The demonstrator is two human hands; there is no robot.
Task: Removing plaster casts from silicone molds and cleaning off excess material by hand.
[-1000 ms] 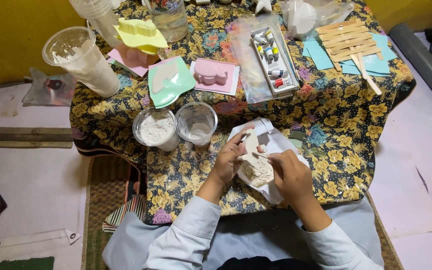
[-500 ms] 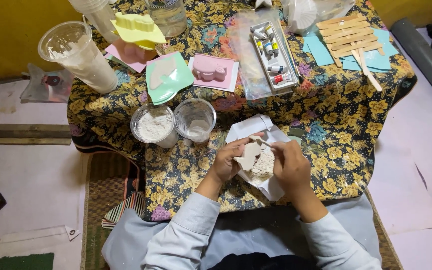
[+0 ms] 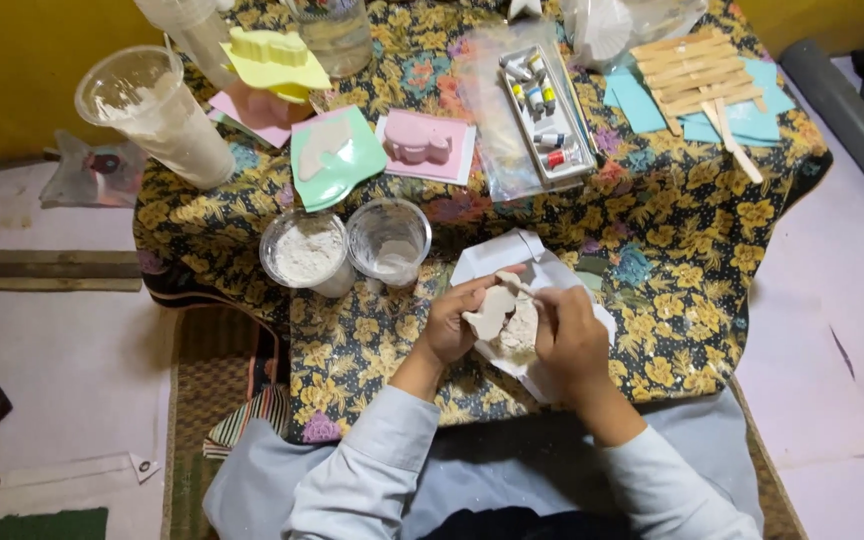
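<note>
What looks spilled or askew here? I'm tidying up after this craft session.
White powder lies loose on the white paper under the plaster figure held by the left hand and right hand. The tall plastic cup at the table's corner is smeared white inside. Nothing looks tipped over.

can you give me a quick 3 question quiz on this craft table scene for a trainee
1. True or false: the left hand holds a pale plaster cast over the white paper.
2. Which sits nearest the left hand? A) tray of paint tubes B) clear cup with white residue C) wooden sticks
3. What does the cup of white powder stand on?

Key
1. True; the right hand works on the cast with a thin tool, too small to identify.
2. B
3. The floral tablecloth, close beside the residue cup.
</note>
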